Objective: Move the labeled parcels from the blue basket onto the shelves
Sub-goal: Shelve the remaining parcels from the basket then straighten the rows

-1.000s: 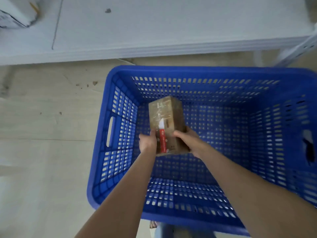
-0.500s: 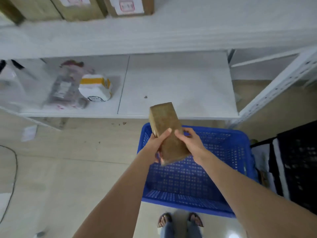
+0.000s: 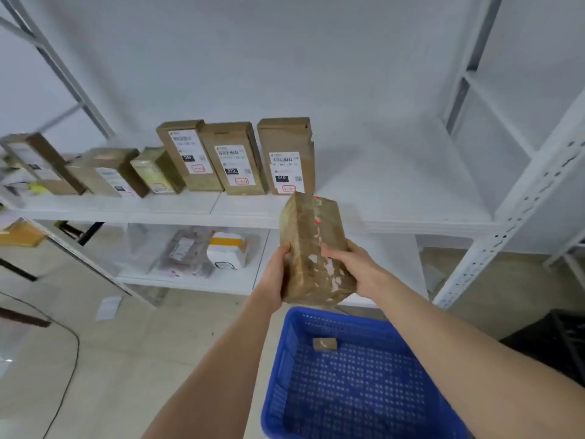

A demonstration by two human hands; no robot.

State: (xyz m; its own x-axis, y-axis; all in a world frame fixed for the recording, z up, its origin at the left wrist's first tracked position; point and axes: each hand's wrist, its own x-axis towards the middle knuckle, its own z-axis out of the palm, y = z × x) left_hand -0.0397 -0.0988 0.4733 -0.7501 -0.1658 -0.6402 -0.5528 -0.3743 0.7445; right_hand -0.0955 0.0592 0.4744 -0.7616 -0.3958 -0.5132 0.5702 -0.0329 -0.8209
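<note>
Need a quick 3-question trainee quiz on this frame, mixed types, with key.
1. True or false: the brown parcel rests on the upper shelf.
2. How many things lie in the blue basket? A) none B) one C) three
3. Fill in: the bare stretch of the upper shelf lies to the ___ of the upright labelled boxes.
Key: 1 false, the left hand and right hand hold it in the air. 2 B, a small brown item. 3 right.
</note>
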